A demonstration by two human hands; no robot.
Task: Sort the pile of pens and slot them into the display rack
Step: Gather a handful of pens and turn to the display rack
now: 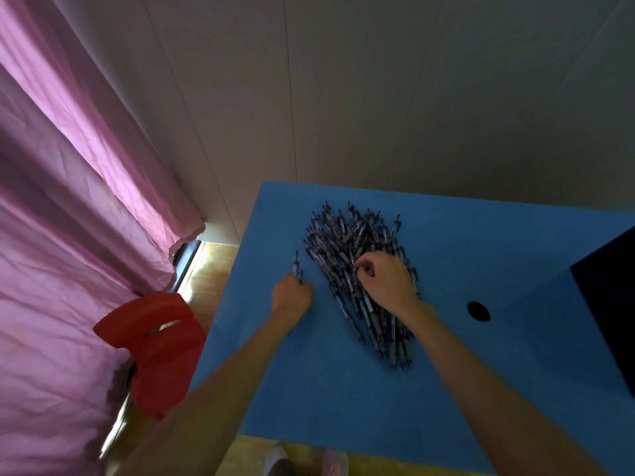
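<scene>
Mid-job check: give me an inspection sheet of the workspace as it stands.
Surface: blue table with a round hole near its right side.
Job's things: pile of pens in a heap mid-table; display rack not seen.
Clutter: dark box at the right edge.
Grippers: left hand grips a few pens beside the pile; right hand on the pile, fingers pinching a pen.
Cables: nothing seen.
Surroundings: pink curtain and red chair at left, pale wall behind.
</scene>
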